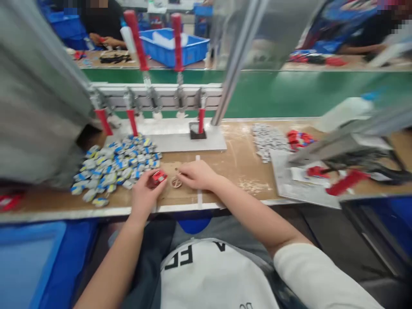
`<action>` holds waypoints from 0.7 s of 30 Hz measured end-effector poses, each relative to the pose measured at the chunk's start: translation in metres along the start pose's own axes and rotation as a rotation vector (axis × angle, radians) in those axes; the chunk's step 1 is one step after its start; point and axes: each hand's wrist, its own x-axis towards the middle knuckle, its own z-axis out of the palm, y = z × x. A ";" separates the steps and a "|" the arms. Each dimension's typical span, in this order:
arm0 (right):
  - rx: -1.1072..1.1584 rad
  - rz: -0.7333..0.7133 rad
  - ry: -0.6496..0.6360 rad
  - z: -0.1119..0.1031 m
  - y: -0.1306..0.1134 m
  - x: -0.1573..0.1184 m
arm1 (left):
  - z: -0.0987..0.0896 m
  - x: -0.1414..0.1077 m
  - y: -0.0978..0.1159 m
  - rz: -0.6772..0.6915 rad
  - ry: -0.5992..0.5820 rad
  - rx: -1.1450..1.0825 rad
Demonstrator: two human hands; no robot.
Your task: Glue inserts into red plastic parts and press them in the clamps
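Observation:
Between the thumb and fingers of my left hand (144, 191) is a small red plastic part (159, 176) with a pale patch on its face. My right hand (198, 174) rests low over the bench, fingertips pinched together; whatever they hold is too small to make out. Just below those fingertips lies a small round tan piece (176, 182) with a cross-shaped middle. Left of my left hand spreads a heap of small white, blue and yellow parts (119, 165).
A metal fixture (193, 143) with red-handled toggle clamps (201, 120) stands behind my hands. To the right are thin pale sticks (254, 186), grey pieces (268, 139), red parts (299, 139) and a metal plate (289, 184). People work across the green divider (273, 92).

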 end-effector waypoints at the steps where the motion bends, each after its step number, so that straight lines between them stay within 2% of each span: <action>1: 0.000 -0.002 0.006 0.004 0.001 0.001 | -0.001 -0.001 0.000 -0.002 -0.005 0.019; 6: 0.134 -0.046 0.048 0.017 0.010 0.004 | -0.004 0.000 -0.002 0.003 -0.005 0.036; 10: 0.240 -0.120 0.170 0.018 0.011 0.000 | -0.003 -0.003 -0.002 -0.033 -0.006 -0.006; 15: 0.313 -0.178 0.273 0.021 0.012 0.000 | -0.005 -0.002 0.001 0.014 -0.017 -0.038; 21: 0.331 -0.179 0.311 0.022 0.012 0.002 | -0.003 -0.001 0.001 -0.129 0.016 -0.244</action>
